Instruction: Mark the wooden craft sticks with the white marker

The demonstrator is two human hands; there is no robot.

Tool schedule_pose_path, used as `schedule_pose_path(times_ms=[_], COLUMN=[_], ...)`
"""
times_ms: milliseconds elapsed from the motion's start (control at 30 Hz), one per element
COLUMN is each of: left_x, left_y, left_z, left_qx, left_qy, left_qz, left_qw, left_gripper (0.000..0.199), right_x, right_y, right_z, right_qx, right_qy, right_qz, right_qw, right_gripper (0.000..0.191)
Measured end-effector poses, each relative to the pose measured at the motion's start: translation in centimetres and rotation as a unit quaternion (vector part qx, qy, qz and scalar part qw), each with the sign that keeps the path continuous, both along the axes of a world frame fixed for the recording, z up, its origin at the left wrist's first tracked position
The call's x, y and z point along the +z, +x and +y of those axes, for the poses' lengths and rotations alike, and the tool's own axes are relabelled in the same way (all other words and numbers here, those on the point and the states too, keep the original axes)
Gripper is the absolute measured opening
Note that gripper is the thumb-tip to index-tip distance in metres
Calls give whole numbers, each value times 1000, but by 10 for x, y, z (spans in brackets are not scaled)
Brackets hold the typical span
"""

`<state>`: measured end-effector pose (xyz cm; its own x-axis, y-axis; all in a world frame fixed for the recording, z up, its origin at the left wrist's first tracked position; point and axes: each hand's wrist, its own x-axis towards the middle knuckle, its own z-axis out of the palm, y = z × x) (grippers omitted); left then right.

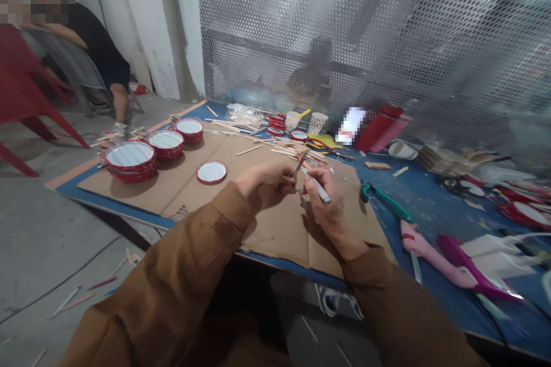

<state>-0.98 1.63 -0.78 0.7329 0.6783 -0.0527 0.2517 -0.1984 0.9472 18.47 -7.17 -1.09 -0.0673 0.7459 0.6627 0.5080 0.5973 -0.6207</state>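
My left hand (272, 184) is closed in a pinch on a small brown strip (301, 164) that rises from its fingertips above the cardboard (275, 226). Close to its right, my right hand (326, 205) grips a white pen (318, 186), slanted with its upper end toward the left hand. Whether the pen's tip touches the strip is too small to tell. A round white lid with a red rim (211, 172) lies flat on the cardboard, left of my hands.
Stacks of red-rimmed lids (131, 161) stand at the left. Wooden sticks (249, 149), paper cups (318, 123) and a red box (379, 128) lie toward the back. A green tool (391, 203) and pink glue gun (439, 258) are right. A seated person (97, 40) is far left.
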Motion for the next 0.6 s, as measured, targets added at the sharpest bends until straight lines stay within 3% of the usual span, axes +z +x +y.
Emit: schedule_pose_path(times_ms=[300,600], left_x=[5,-3], left_y=[0,3], left_z=[-2,3], left_qx=[-6,-1], left_qy=[-14,-21], left_qz=[3,2], left_qw=[1000,1000], left_gripper=[14,13], right_x=[-1,-3], right_y=[0,1], right_z=[0,2], right_qx=[-9,-5], right_qy=[7,-12], right_qz=[4,12], right_qw=[1000,1000], right_gripper=[24,24])
